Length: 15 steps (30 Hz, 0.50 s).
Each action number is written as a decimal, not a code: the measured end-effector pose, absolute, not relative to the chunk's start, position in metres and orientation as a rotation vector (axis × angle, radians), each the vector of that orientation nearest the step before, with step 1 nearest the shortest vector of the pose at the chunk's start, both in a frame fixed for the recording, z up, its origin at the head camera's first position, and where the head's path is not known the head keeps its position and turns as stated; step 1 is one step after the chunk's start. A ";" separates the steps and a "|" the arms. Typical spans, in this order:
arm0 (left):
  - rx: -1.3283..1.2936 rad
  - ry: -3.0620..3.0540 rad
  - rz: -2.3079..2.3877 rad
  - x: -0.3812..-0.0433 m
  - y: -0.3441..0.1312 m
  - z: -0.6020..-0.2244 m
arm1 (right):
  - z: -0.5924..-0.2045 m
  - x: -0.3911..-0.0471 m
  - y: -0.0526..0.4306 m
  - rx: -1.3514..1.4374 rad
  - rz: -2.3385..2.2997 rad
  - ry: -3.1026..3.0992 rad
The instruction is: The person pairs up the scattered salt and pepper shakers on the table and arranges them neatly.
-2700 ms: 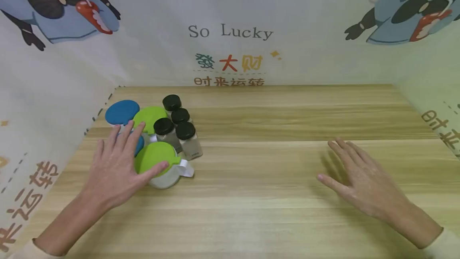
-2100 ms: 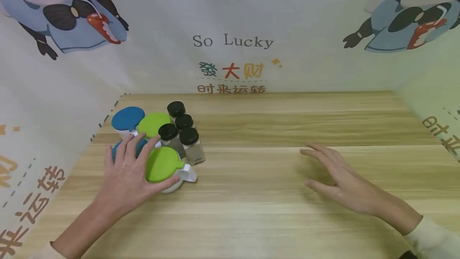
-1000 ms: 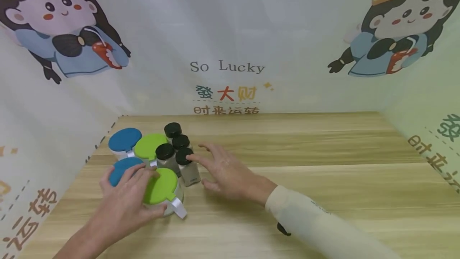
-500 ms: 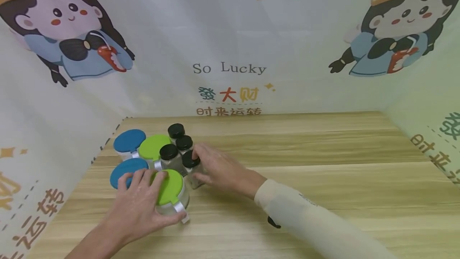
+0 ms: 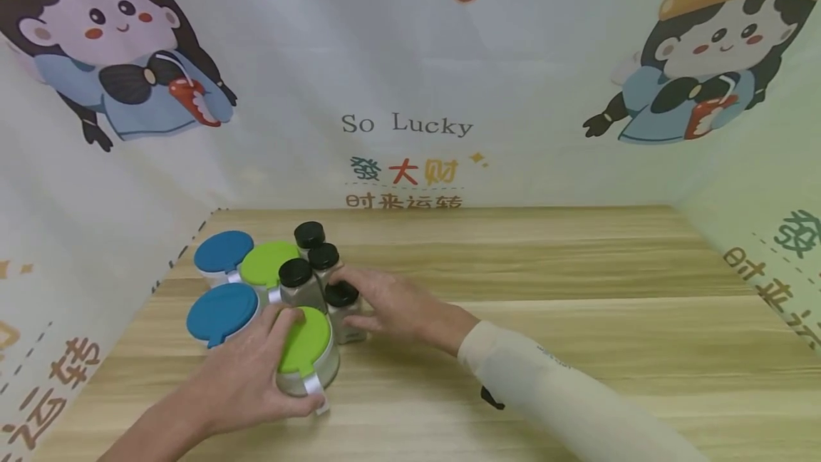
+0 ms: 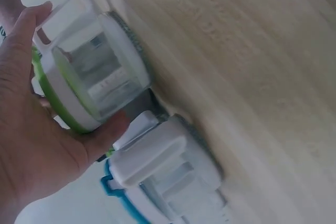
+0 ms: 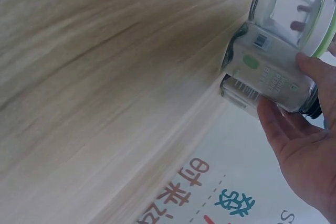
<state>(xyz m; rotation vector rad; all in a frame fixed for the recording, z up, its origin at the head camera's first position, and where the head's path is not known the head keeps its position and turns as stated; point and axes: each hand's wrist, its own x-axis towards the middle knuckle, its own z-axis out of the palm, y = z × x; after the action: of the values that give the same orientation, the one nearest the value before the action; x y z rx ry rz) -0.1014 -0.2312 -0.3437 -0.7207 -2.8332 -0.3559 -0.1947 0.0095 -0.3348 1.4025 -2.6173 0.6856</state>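
My left hand [image 5: 240,373] grips the front green-lidded jar [image 5: 308,341], fingers over the lid's far left side and thumb near its white handle. In the left wrist view, this clear jar [image 6: 105,72] stands on the table beside a blue-lidded jar [image 6: 157,166]. My right hand [image 5: 400,305] holds the nearest black-capped spice bottle [image 5: 343,319] between thumb and fingers. The right wrist view shows the bottle's printed side [image 7: 268,72], its base apparently on the table. Several more black-capped bottles [image 5: 301,291] stand just behind it.
Two blue-lidded jars [image 5: 223,312] stand on the left, with another green-lidded jar [image 5: 269,262] behind. The wooden table [image 5: 545,291] extends to the right. Printed cloth walls [image 5: 410,55] enclose its back and sides.
My right hand has crossed from the right side of the table to the front bottle. My left hand has closed around the front green-lidded jar, whose handle has turned towards me.
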 end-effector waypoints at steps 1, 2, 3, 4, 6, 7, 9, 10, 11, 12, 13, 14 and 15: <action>-0.717 -2.843 -0.417 -0.102 -0.231 -0.344 | -0.334 -0.195 0.010 1.416 0.709 -2.622; -0.702 -2.854 -0.483 -0.102 -0.231 -0.344 | -0.333 -0.196 0.011 1.429 0.728 -2.620; -0.693 -2.864 -0.549 -0.102 -0.231 -0.344 | -0.333 -0.197 0.011 1.438 0.748 -2.616; -0.683 -2.870 -0.611 -0.102 -0.231 -0.344 | -0.332 -0.197 0.012 1.443 0.769 -2.613; -0.662 -2.872 -0.705 -0.102 -0.231 -0.345 | -0.332 -0.197 0.013 1.450 0.804 -2.603; -0.652 -2.871 -0.739 -0.102 -0.231 -0.345 | -0.332 -0.196 0.014 1.458 0.826 -2.595; -0.637 -2.866 -0.759 -0.101 -0.231 -0.347 | -0.333 -0.195 0.016 1.476 0.863 -2.578; -0.626 -2.864 -0.760 -0.101 -0.230 -0.348 | -0.333 -0.194 0.017 1.489 0.887 -2.570; -0.614 -2.861 -0.760 -0.101 -0.230 -0.348 | -0.334 -0.194 0.018 1.500 0.909 -2.563; -0.601 -2.857 -0.759 -0.100 -0.229 -0.349 | -0.334 -0.193 0.020 1.507 0.941 -2.557; -0.590 -2.850 -0.749 -0.100 -0.228 -0.349 | -0.335 -0.193 0.021 1.513 0.973 -2.549; -0.580 -2.840 -0.740 -0.100 -0.228 -0.349 | -0.336 -0.193 0.022 1.517 0.999 -2.540; -0.574 -2.828 -0.729 -0.100 -0.227 -0.349 | -0.336 -0.192 0.024 1.517 1.024 -2.532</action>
<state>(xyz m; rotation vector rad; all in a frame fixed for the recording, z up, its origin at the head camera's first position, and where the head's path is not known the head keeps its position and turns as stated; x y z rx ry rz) -0.0996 -0.2271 -0.3493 -0.5738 -2.8283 -0.7294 -0.1925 0.0237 -0.3360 1.5170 -2.5323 1.0239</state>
